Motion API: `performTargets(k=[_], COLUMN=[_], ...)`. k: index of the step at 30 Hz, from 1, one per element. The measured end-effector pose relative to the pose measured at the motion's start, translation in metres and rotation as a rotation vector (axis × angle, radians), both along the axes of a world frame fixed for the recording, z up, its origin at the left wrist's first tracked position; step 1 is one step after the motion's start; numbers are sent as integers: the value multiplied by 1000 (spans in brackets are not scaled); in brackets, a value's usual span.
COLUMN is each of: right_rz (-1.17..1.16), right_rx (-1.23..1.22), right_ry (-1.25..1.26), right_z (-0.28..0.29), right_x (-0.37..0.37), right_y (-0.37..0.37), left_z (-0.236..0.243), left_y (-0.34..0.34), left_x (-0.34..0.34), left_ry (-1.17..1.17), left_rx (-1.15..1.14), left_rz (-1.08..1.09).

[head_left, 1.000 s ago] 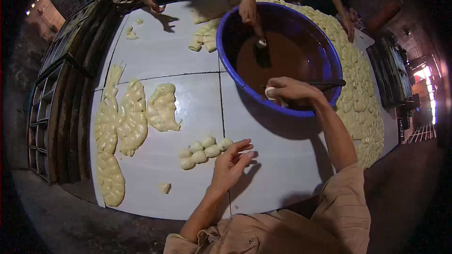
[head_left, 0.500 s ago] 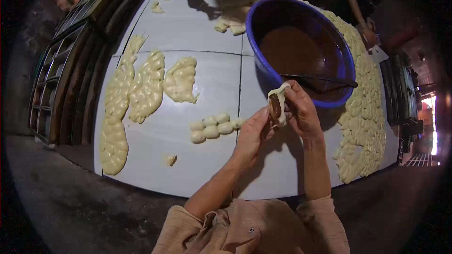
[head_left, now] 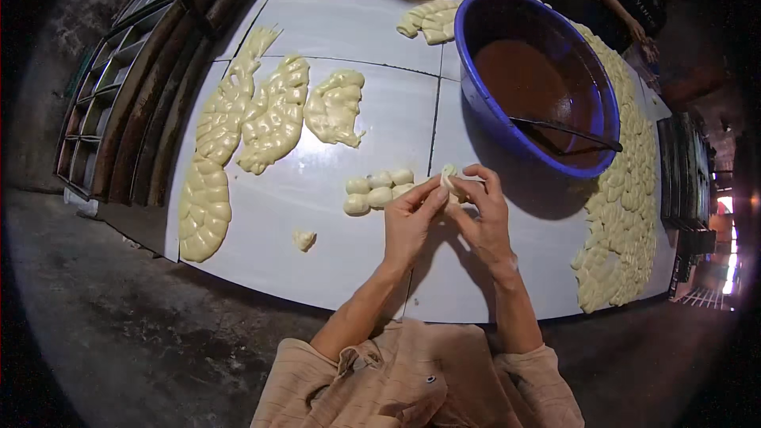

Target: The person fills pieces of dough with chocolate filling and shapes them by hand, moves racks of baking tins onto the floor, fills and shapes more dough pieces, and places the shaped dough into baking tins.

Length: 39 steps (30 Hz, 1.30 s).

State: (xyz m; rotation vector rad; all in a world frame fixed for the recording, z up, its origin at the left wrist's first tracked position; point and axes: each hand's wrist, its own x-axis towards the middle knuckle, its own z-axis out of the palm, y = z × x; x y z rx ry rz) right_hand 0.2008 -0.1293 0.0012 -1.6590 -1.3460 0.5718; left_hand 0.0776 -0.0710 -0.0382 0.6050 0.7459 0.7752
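Observation:
Both hands pinch a small piece of pale dough over the white table. My left hand has thumb and fingers closed on its near side. My right hand grips the other edge, its index finger raised a little. The dough looks folded together, and its inside is hidden by my fingers. Just left of my hands lie two rows of smooth dough balls. Beyond my right hand stands a blue tub holding brown paste, with a dark stick resting across it.
Flattened sheets of portioned dough lie on the left of the table; a scrap sits nearer. Many dough pieces cover the right side. Dark racks stand at left. Another person is at the far right.
The dough was open with brown filling showing; now it is pinched together and the filling is out of sight. My hands have moved slightly left, away from the tub. The view has shifted.

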Motion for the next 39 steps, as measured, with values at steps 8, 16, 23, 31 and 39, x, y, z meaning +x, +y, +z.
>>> performTargets(k=[8,16,23,31,39], right_rz=[-41,128,-58,-270,-198], right_rx=[2,-98,229,404,74], right_ry=[225,151,-58,-97,-45], right_z=[-5,3,-35,-61,-30], right_x=[-4,0,-6,-26,-42], right_y=[5,-13,-15,-6,-1], left_z=[20,5,9,9,-12], left_y=[13,32,19,-9,4], left_x=[-6,-19,-19,-21,-44], left_ry=[78,139,72,-68,-23], left_rx=[83,6,98,-82,-99], left_rz=[-57,-346,-253,-196,-110])
